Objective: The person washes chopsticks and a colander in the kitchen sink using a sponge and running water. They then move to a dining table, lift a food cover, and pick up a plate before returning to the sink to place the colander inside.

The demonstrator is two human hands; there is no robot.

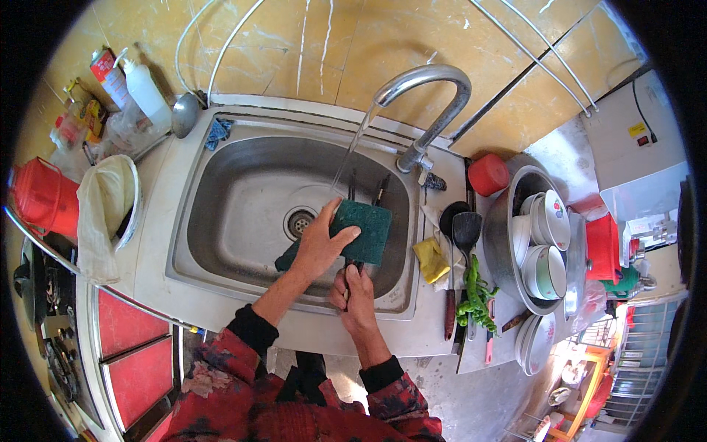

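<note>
My left hand [320, 248] holds a dark green scouring pad [365, 235] over the stainless steel sink [243, 182]. More green scouring material [286, 257] shows on the other side of that hand. Just below the pad, my right hand [354, 293] is closed around slim dark sticks, which look like chopsticks. Their far ends [381, 189] stick out beyond the pad's upper edge, while the pad hides their middles. From the curved chrome faucet [436, 77] a stream of water [353, 143] falls into the sink near my left fingertips. The drain [301, 222] is partly covered by my left hand.
Right of the sink lie a yellow cloth [431, 259], a black spatula [467, 232] and green peppers [476, 293]. Beyond them, a metal basin [500, 243] holds stacked bowls [544, 271]. On the left are a ladle [185, 115], a white pump bottle [146, 94] and a red bucket [47, 196].
</note>
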